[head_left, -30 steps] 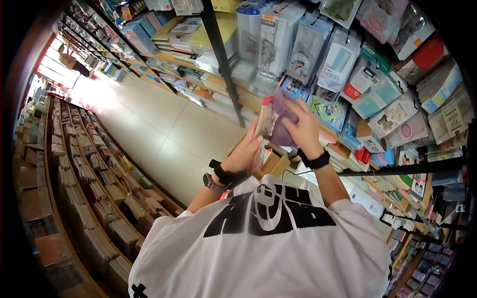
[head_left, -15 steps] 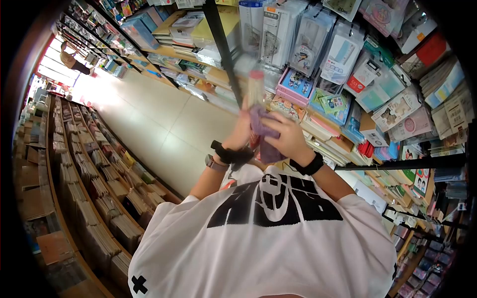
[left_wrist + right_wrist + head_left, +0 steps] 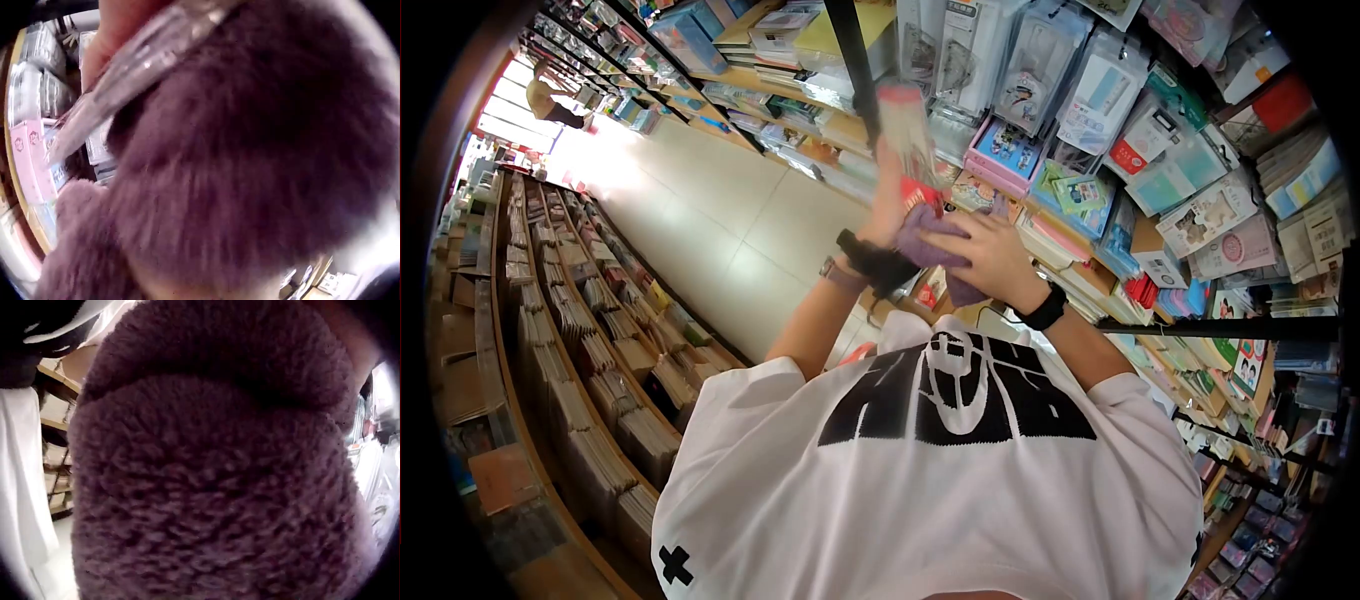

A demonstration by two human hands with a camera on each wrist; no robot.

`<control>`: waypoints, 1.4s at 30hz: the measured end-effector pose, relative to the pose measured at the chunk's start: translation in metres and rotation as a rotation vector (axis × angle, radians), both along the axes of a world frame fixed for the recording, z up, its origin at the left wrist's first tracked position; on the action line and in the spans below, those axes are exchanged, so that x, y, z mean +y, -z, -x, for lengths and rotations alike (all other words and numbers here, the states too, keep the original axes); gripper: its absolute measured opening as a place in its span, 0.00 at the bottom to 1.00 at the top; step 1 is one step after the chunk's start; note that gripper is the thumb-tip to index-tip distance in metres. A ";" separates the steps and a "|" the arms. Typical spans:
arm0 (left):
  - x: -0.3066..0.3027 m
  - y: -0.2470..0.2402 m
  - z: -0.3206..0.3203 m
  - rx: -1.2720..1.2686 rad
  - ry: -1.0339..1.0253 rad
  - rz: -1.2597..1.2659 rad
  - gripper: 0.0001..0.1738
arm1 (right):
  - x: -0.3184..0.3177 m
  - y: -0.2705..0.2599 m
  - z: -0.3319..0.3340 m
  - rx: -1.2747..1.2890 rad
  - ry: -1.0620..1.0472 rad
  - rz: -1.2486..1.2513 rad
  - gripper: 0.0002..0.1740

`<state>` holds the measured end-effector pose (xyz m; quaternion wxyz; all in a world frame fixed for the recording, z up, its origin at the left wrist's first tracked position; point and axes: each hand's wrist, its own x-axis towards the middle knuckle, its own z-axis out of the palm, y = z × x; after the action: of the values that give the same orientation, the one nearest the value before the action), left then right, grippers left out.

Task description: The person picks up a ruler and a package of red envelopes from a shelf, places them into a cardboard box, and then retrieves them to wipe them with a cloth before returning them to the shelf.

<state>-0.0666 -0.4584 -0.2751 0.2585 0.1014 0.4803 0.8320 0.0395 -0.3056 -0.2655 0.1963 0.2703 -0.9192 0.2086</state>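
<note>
My left hand (image 3: 886, 208) holds a clear plastic packet (image 3: 912, 135) with a pink-red top and a red lower part; motion blurs it, and its contents are unclear. A fluffy purple cloth (image 3: 928, 240) is bunched in my right hand (image 3: 997, 262), over the packet's lower end. In the left wrist view the shiny packet (image 3: 134, 75) lies right along the cloth (image 3: 250, 169), a fingertip behind it. Folds of the cloth (image 3: 212, 487) fill most of the right wrist view and hide the right fingers there.
A shelf of hanging stationery packs (image 3: 1090, 95) stands ahead and right, with a pink box (image 3: 1003, 155) on its ledge. Black posts (image 3: 855, 70) divide the shelving. Rows of packed books (image 3: 590, 360) run along the left. A person (image 3: 545, 95) stands far down the tiled aisle (image 3: 710, 225).
The packet has moved up and left, its top tipping away from me. The cloth has gone from the packet's upper part down to its lower end.
</note>
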 end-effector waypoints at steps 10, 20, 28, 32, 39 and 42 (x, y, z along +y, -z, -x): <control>-0.004 -0.001 -0.005 -0.066 -0.023 -0.250 0.27 | 0.011 0.002 -0.004 0.005 0.089 0.001 0.33; -0.005 0.017 -0.036 -0.073 0.063 -0.027 0.19 | 0.014 -0.007 0.014 -0.124 0.383 0.096 0.31; -0.010 0.021 -0.051 -0.183 0.191 -0.249 0.27 | 0.013 0.001 0.016 -0.008 0.245 -0.008 0.30; -0.012 0.029 -0.061 -0.109 0.140 0.037 0.27 | 0.028 -0.010 0.043 -0.107 0.401 0.040 0.30; -0.019 -0.012 -0.041 -0.119 0.031 -0.102 0.32 | 0.001 0.010 0.000 -0.120 0.107 -0.077 0.29; -0.020 0.011 -0.038 -0.022 0.047 0.014 0.31 | 0.015 0.008 0.024 -0.074 0.259 -0.005 0.29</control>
<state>-0.0290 -0.4781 -0.2864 0.2839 0.1019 0.4809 0.8232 0.0152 -0.2903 -0.2736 0.1869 0.1421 -0.9535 0.1891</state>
